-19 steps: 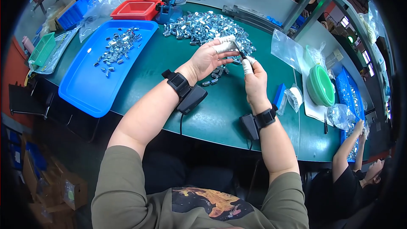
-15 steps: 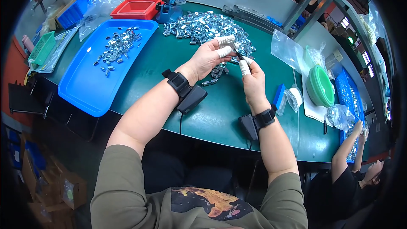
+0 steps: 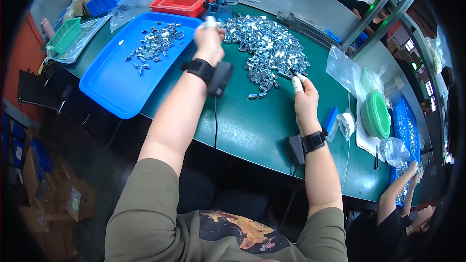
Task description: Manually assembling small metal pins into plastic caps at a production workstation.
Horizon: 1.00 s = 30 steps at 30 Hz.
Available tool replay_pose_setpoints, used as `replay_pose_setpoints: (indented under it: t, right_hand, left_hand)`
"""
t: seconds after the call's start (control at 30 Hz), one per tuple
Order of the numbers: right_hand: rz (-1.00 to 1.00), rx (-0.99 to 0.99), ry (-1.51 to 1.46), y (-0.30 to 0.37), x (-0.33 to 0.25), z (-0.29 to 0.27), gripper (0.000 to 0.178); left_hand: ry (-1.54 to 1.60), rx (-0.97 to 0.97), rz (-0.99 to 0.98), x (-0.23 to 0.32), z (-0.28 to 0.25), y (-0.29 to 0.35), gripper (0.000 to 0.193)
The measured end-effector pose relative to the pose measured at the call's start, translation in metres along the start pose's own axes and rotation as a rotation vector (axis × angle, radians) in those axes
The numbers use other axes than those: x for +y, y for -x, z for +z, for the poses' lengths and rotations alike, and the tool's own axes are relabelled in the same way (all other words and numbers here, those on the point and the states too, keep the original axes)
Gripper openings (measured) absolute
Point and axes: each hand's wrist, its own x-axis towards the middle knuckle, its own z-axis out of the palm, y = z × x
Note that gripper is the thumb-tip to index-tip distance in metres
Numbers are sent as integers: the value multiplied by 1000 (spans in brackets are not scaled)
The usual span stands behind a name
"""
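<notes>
A large heap of small shiny metal cylindrical parts (image 3: pixel 272 43) lies on the green table. My left hand (image 3: pixel 209 43), with white finger covers, is over the right rim of the blue tray (image 3: pixel 109 90), near the heap's left side. Its fingers are smeared by motion, so whether they hold a part is hidden. At the heap's near right edge, my right hand (image 3: pixel 306 99) pinches thumb and finger, also in white covers, on a slim dark piece I cannot identify. Several of the same metal parts (image 3: pixel 158 43) lie in the tray's far half.
Behind the tray are a red bin (image 3: pixel 179 4) and a blue measuring tool (image 3: pixel 221 7). Green bowls (image 3: pixel 376 114), a small blue box (image 3: pixel 331 120) and clear bags (image 3: pixel 393 151) sit on the right. A co-worker's hands (image 3: pixel 412 170) are over another blue tray.
My left hand has moved left, away from the right hand, toward the blue tray. The right hand has lowered slightly to the heap's edge. The whole view has shifted a little.
</notes>
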Motion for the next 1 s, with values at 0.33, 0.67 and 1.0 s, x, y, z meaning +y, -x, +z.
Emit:
replay_pose_setpoints:
  t: [0.33,0.67,1.0]
  right_hand:
    - [-33,15,-8,-3,8,-1,23]
    - [76,-70,-68,-1,9,2,23]
    - [-138,0,-59,-3,6,1,24]
  left_hand:
    - [-145,-14,-169,-5,4,7,22]
    - [-1581,-743,230,-25,6,24,26]
    - [-566,-1040,-160,-22,33,77,18]
